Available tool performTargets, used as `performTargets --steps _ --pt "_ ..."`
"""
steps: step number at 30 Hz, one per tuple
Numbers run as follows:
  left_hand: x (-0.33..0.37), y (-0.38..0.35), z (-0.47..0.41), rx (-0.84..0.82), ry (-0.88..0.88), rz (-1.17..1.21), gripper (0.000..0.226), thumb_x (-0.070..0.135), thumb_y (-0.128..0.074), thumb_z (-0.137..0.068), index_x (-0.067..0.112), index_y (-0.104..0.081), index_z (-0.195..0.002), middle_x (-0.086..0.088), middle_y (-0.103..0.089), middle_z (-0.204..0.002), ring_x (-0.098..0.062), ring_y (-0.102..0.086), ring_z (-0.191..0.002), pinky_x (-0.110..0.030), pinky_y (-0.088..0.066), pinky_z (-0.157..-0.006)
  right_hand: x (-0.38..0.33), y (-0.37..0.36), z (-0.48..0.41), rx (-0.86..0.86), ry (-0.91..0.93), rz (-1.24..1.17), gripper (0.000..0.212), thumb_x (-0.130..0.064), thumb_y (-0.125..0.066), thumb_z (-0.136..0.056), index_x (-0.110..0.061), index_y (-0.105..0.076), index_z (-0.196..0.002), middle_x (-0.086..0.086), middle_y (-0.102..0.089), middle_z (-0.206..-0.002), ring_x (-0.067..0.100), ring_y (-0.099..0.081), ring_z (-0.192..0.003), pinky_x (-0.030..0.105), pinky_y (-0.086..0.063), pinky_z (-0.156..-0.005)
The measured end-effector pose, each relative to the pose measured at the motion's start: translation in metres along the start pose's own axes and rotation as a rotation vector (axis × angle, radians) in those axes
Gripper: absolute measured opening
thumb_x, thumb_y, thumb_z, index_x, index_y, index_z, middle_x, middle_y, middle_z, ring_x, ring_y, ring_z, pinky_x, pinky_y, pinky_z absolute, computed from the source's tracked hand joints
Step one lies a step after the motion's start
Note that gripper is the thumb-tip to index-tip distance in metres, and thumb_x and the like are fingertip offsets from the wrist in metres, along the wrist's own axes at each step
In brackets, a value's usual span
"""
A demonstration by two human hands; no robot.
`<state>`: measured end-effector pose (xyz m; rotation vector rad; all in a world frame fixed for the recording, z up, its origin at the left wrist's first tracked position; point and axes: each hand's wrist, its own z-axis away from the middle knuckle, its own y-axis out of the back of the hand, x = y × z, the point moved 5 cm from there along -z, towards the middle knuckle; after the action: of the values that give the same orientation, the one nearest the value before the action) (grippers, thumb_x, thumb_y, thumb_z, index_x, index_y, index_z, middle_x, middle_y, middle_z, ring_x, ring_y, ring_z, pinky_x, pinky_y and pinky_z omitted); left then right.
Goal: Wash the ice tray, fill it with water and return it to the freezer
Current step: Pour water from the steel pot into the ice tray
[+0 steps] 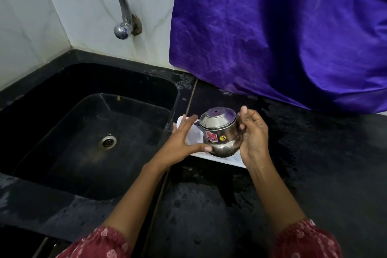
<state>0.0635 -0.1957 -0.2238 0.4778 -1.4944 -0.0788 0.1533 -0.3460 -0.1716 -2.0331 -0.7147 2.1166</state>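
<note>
A white ice tray (231, 160) lies on the black counter just right of the sink, mostly hidden under a small steel kettle (219, 134) with a lid, a short spout facing left and stickers on its side. My right hand (254, 134) grips the kettle from the right, fingers curled round its handle side. My left hand (181, 140) is held flat over the tray's left part, fingers straight, with the thumb tip touching the kettle's lower belly. Whether the tray's cells hold water is hidden.
A black sink (62, 123) with a steel drain (107, 142) lies on the left. The wall tap (117, 2) above it runs no water. A purple cloth (272, 27) hangs over the back of the wet black counter (314, 153).
</note>
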Motion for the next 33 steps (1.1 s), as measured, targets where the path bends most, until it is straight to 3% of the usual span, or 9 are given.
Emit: performTargets --steps 2,4,7,9,12,16,21,27,33 --pt "0.014 -0.007 -0.002 0.035 -0.024 0.144 0.068 0.047 -0.078 -0.064 0.046 -0.046 -0.124 0.032 -0.039 -0.137 0.004 -0.027 -0.134 -0.014 -0.023 -0.108 0.002 0.003 -0.002 0.004 0.012 -0.016 0.025 -0.019 -0.052 -0.091 -0.013 -0.048 -0.067 -0.010 -0.039 -0.049 0.003 -0.037 -0.050 0.017 -0.036 -0.054" --pt "0.024 -0.012 -0.009 0.092 -0.060 0.247 0.046 0.026 -0.076 -0.073 0.029 -0.056 -0.114 0.043 -0.057 -0.099 0.016 -0.051 -0.104 0.000 -0.036 -0.084 0.004 0.006 -0.006 -0.003 0.033 -0.026 0.023 -0.019 -0.050 -0.092 -0.015 -0.049 -0.069 -0.007 -0.042 -0.055 0.005 -0.040 -0.055 0.019 -0.037 -0.058" --pt "0.030 -0.015 -0.026 0.108 -0.053 0.333 0.041 0.009 -0.074 -0.074 0.025 -0.056 -0.108 0.023 -0.066 -0.098 0.001 -0.059 -0.104 -0.015 -0.045 -0.090 0.002 0.008 -0.016 -0.034 0.072 -0.006 0.018 -0.017 -0.049 -0.093 -0.016 -0.052 -0.075 -0.007 -0.053 -0.065 0.005 -0.048 -0.064 0.020 -0.044 -0.066" --pt "0.030 -0.015 -0.040 0.092 -0.046 0.350 0.045 0.005 -0.073 -0.073 0.028 -0.054 -0.107 0.009 -0.066 -0.106 -0.011 -0.059 -0.108 -0.024 -0.045 -0.094 -0.001 0.010 -0.025 -0.027 0.089 0.076 0.014 -0.020 -0.051 -0.091 -0.017 -0.055 -0.078 -0.006 -0.058 -0.073 0.005 -0.052 -0.070 0.021 -0.046 -0.068" --pt "0.029 -0.017 -0.063 0.084 -0.042 0.336 0.053 0.005 -0.073 -0.075 0.030 -0.048 -0.114 0.007 -0.062 -0.113 -0.009 -0.057 -0.110 -0.027 -0.044 -0.096 -0.004 0.015 -0.041 0.033 0.083 0.252 0.009 -0.023 -0.055 -0.090 -0.021 -0.059 -0.082 -0.004 -0.059 -0.081 0.007 -0.052 -0.076 0.025 -0.044 -0.074" --pt "0.028 -0.023 -0.097 0.048 -0.031 0.287 0.061 0.009 -0.073 -0.076 0.028 -0.041 -0.124 0.005 -0.059 -0.119 -0.015 -0.054 -0.117 -0.035 -0.044 -0.100 -0.002 0.020 -0.066 0.147 0.027 0.262 0.006 -0.020 -0.057 -0.090 -0.019 -0.060 -0.084 0.000 -0.060 -0.087 0.010 -0.055 -0.083 0.031 -0.046 -0.081" --pt "0.019 -0.029 -0.127 0.062 0.005 0.294 0.069 0.020 -0.072 -0.065 0.029 -0.038 -0.124 -0.001 -0.056 -0.124 -0.018 -0.052 -0.119 -0.045 -0.039 -0.105 0.007 0.023 -0.095 0.127 -0.004 0.282 0.011 -0.008 -0.053 -0.091 -0.010 -0.062 -0.097 0.007 -0.062 -0.098 0.018 -0.057 -0.096 0.039 -0.046 -0.092" --pt "-0.001 -0.030 -0.150 0.012 0.038 0.303 0.066 0.008 -0.070 -0.072 0.026 -0.034 -0.125 0.002 -0.054 -0.124 -0.017 -0.050 -0.120 -0.044 -0.036 -0.108 0.025 0.028 -0.116 0.138 -0.041 0.296 0.017 -0.001 -0.051 -0.090 -0.003 -0.062 -0.103 0.013 -0.061 -0.100 0.020 -0.056 -0.094 0.040 -0.045 -0.090" --pt "-0.008 -0.032 -0.158 -0.023 0.040 0.327 0.062 -0.005 -0.063 -0.081 0.018 -0.032 -0.130 0.001 -0.051 -0.127 -0.014 -0.047 -0.124 -0.040 -0.035 -0.110 0.033 0.033 -0.124 0.146 -0.052 0.312 0.016 -0.005 -0.053 -0.090 -0.010 -0.064 -0.101 0.004 -0.064 -0.095 0.014 -0.058 -0.091 0.032 -0.047 -0.083"
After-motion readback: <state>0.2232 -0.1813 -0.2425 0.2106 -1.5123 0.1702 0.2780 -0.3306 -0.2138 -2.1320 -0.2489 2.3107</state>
